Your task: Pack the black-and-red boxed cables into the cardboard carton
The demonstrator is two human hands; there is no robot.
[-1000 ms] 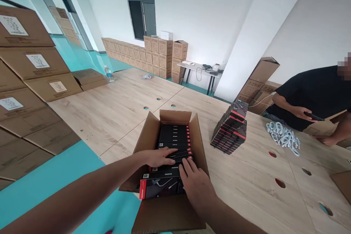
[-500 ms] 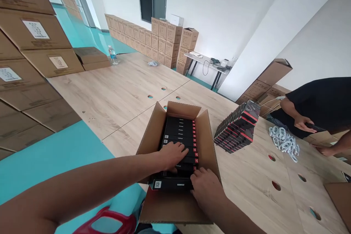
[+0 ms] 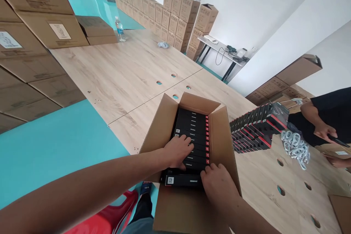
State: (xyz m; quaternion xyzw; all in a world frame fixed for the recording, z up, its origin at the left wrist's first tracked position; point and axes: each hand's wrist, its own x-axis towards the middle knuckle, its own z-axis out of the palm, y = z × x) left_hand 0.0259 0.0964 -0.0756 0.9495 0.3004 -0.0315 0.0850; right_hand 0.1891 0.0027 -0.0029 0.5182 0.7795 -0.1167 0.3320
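An open cardboard carton (image 3: 226,142) stands on the wooden table (image 3: 123,76), filled with a row of black-and-red product boxes (image 3: 193,128). My left hand (image 3: 178,150) lies flat on top of the row, fingers spread. My right hand (image 3: 218,184) presses against the nearest black box (image 3: 181,180), which stands on edge at the carton's near end. Neither hand visibly grips anything.
A leaning row of the same black-and-red boxes (image 3: 253,128) stands right of the carton, beside a pile of white cables (image 3: 296,144). A person in black (image 3: 326,117) at the far right holds a phone. Stacked cartons (image 3: 30,36) fill the left; a red stool (image 3: 106,215) is below.
The nearest box went from lying tilted with its picture face up to standing on edge in the row. My view has tipped downward and shifted left.
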